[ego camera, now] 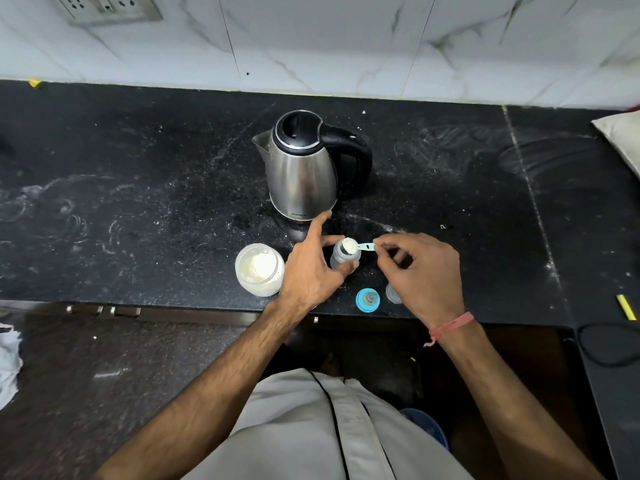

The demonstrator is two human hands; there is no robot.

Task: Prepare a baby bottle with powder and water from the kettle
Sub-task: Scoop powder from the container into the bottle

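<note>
A small clear baby bottle (341,258) stands open on the black counter (138,202). My left hand (311,265) wraps around its left side and holds it steady. My right hand (422,271) pinches the handle of a light blue scoop (360,246), heaped with white powder and tilted over the bottle's mouth. An open jar of white powder (259,270) sits just left of my left hand. The steel kettle (304,168) with its black lid and handle stands behind the bottle. The blue teat ring (367,299) and a clear cap (393,293) lie near the counter's front edge.
A marble wall (346,39) with a socket panel (107,8) backs the counter. A cushion-like item (623,140) sits at the far right, with a yellow strip (626,306) and a black cable (609,344) below it. A white cloth (8,362) lies at lower left.
</note>
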